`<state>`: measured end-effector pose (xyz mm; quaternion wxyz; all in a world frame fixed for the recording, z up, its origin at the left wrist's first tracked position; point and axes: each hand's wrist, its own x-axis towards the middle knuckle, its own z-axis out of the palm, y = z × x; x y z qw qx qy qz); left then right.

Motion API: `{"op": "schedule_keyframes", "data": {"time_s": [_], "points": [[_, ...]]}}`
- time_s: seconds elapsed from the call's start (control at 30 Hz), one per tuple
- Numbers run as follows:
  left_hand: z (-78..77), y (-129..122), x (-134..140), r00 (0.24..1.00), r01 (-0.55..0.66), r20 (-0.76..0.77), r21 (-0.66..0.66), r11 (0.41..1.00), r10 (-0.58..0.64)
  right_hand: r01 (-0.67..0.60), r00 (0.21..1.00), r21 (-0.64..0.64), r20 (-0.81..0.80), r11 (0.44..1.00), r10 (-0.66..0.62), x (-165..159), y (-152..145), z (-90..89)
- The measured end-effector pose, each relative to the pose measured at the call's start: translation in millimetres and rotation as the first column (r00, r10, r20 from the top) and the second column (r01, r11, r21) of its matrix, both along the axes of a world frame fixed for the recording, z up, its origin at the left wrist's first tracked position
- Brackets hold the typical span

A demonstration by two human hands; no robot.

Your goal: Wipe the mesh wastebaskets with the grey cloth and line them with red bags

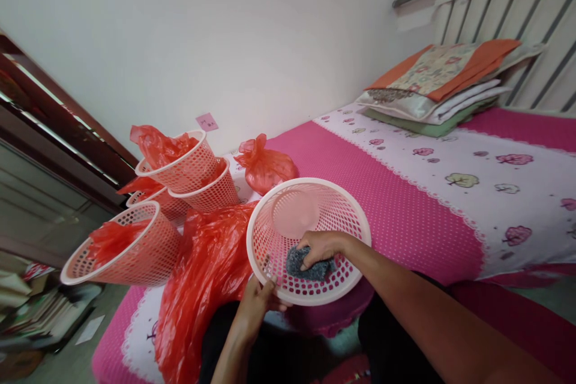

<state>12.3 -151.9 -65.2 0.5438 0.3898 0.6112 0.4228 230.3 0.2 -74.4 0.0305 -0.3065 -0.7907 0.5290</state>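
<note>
A pink perforated plastic basket (294,213) lies tipped on the bed's edge, its open mouth facing me. My left hand (261,298) grips the basket's lower left rim, thumb over the edge and fingers underneath. Inside the basket, my right hand (321,246) is closed on a dark grey-blue cloth (308,265) and presses it against the lower inner wall. Left of the basket, a large red plastic bag (207,270) spreads over the bed, close to my left forearm.
Several similar pink baskets (135,264) with red bags inside stand on the left. A knotted red bag (270,169) sits behind. Folded bedding (443,81) is stacked at the far right of the bed (405,210). Papers and books (49,318) lie at lower left.
</note>
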Motion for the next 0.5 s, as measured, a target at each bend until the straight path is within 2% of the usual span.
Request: {"op": "schedule_keyframes", "data": {"time_s": [0.17,0.33,0.5], "points": [[-4.5,2,3,0.999,-0.03,0.028,-0.002,1.0,0.03,-0.04,0.999,-0.042,-0.027,0.998,0.039,0,-5,8.5],[-6.3,4,5,0.999,-0.035,0.01,-0.003,0.999,0.035,-0.114,0.987,-0.085,-0.121,0.99,0.104,-6,-13,16.0],[0.3,7,5,1.0,-0.004,-0.003,0.006,1.0,0.004,-0.172,0.967,-0.184,-0.22,0.968,0.13,-10,-19,20.0]]}}
